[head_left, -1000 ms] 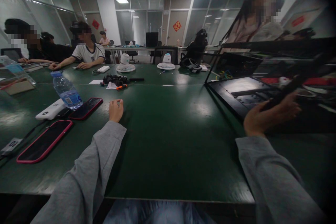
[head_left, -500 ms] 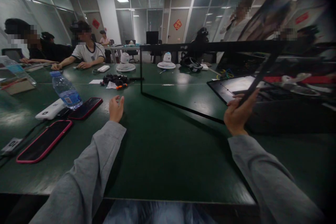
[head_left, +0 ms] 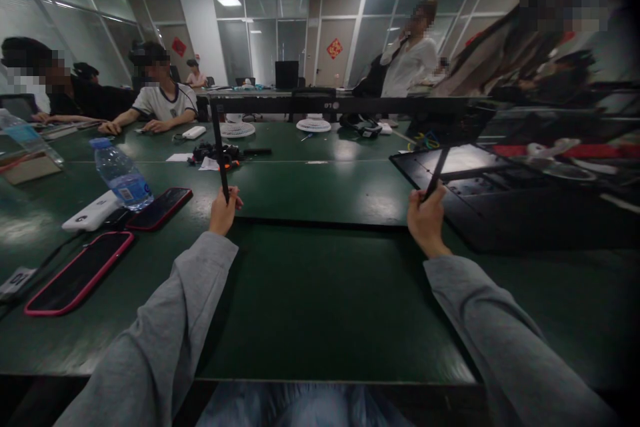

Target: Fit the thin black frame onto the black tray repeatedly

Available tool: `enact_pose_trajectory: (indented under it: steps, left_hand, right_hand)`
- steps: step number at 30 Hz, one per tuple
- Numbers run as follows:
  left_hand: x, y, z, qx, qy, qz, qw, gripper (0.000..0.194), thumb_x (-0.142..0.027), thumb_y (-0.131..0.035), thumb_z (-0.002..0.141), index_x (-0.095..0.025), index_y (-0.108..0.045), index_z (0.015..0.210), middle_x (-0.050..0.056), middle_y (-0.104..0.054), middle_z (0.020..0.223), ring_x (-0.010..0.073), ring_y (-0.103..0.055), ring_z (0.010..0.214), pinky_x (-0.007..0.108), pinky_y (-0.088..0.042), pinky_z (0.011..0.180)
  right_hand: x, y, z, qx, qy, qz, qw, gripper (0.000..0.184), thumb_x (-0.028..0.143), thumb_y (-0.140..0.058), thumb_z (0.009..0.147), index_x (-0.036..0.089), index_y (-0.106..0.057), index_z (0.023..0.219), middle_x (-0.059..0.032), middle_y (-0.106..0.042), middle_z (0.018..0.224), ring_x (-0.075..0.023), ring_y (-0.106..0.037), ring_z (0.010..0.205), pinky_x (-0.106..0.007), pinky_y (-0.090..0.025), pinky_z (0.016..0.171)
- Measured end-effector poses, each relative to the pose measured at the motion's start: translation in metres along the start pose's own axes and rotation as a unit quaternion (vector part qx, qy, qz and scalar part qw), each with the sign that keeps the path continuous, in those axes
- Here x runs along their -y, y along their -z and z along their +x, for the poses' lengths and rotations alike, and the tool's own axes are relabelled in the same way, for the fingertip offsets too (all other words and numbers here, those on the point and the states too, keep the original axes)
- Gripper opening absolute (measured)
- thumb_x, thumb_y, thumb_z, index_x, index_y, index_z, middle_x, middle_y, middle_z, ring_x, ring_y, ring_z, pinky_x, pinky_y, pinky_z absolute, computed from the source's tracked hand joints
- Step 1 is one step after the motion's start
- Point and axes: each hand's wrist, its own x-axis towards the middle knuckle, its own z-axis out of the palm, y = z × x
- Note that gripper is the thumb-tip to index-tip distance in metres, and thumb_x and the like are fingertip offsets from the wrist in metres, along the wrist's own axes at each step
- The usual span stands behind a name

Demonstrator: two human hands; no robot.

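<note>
A thin black monitor bezel (head_left: 320,224), an open rectangle with a small light logo on its far bar, is held up over the green table. My left hand (head_left: 224,215) is closed round its left side bar. On the opposite side bar, my right hand (head_left: 428,221) grips near the lower corner. Through the opening I see the tabletop and the things behind it. A flat black panel (head_left: 480,213) with a shiny patch lies just right of my right hand.
To the left are a water bottle (head_left: 123,177), a white power bank (head_left: 93,211) and two red-edged phones (head_left: 80,273). Farther back lie a black cluster of parts (head_left: 215,153), white fans (head_left: 313,123) and a headset (head_left: 360,125). Several people sit or stand around the table.
The bezel has swung level and to the left, its right side coming down. My left hand, open and apart from it before, now holds it. My right hand moved slightly left.
</note>
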Motion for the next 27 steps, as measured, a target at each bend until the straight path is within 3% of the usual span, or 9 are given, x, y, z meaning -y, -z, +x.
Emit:
enact_pose_trajectory:
  steps: [4,9,11,18,23,27]
  left_hand:
    - [-0.001,0.004,-0.002,0.007,0.031,0.057,0.998,0.043,-0.058,-0.042,0.094,-0.019,-0.06,0.101,-0.002,-0.059,0.062,0.0143,-0.057,0.053,0.027,-0.045,0.058]
    - [0.006,0.006,0.002,0.036,0.076,0.171,0.982,0.038,-0.048,-0.046,0.092,-0.018,-0.069,0.093,0.004,-0.064,0.068,0.0194,-0.061,0.064,0.029,-0.044,0.063]
    - [0.006,0.006,0.002,0.035,0.075,0.189,0.979,0.041,-0.051,-0.044,0.093,-0.018,-0.068,0.092,0.006,-0.066,0.072,0.0211,-0.063,0.068,0.03,-0.043,0.064]
    - [-0.009,0.005,-0.005,-0.052,0.009,0.162,0.985,0.048,-0.062,-0.036,0.095,-0.021,-0.06,0.096,0.003,-0.065,0.072,0.0199,-0.062,0.067,0.03,-0.043,0.067]
    - [-0.013,0.009,-0.006,-0.088,-0.029,0.179,0.98,0.043,-0.06,-0.04,0.095,-0.02,-0.059,0.096,0.004,-0.067,0.075,0.0202,-0.065,0.071,0.03,-0.044,0.07]
    - [-0.014,0.009,-0.006,-0.075,-0.031,0.199,0.977,0.041,-0.057,-0.041,0.096,-0.021,-0.06,0.098,0.004,-0.068,0.076,0.0205,-0.066,0.073,0.03,-0.044,0.07]
  right_hand:
    - [-0.012,-0.01,-0.002,0.104,-0.036,-0.044,0.993,0.053,0.032,-0.041,0.091,0.008,-0.04,0.139,-0.0187,-0.067,0.101,-0.0319,-0.066,0.088,-0.044,-0.05,0.081]
    - [-0.018,-0.015,0.0,0.186,-0.056,-0.091,0.977,0.041,0.03,-0.044,0.09,0.009,-0.056,0.124,-0.0203,-0.067,0.098,-0.0328,-0.066,0.091,-0.042,-0.048,0.084]
    - [-0.018,-0.015,0.001,0.169,-0.052,-0.075,0.981,0.04,0.03,-0.043,0.09,0.011,-0.055,0.123,-0.0196,-0.067,0.099,-0.0321,-0.065,0.091,-0.041,-0.048,0.083]
    - [-0.006,-0.006,-0.002,0.045,-0.028,-0.027,0.998,0.042,0.035,-0.035,0.094,0.013,-0.044,0.129,-0.0187,-0.066,0.103,-0.0323,-0.065,0.088,-0.046,-0.05,0.079]
    - [-0.006,-0.006,-0.002,0.029,0.0,0.033,0.999,0.036,0.037,-0.033,0.096,0.016,-0.038,0.125,-0.0133,-0.065,0.094,-0.0278,-0.066,0.082,-0.043,-0.051,0.077]
    - [-0.009,-0.008,0.0,0.027,-0.004,0.045,0.999,0.032,0.036,-0.033,0.096,0.017,-0.036,0.121,-0.0111,-0.064,0.089,-0.0269,-0.066,0.078,-0.042,-0.052,0.076]
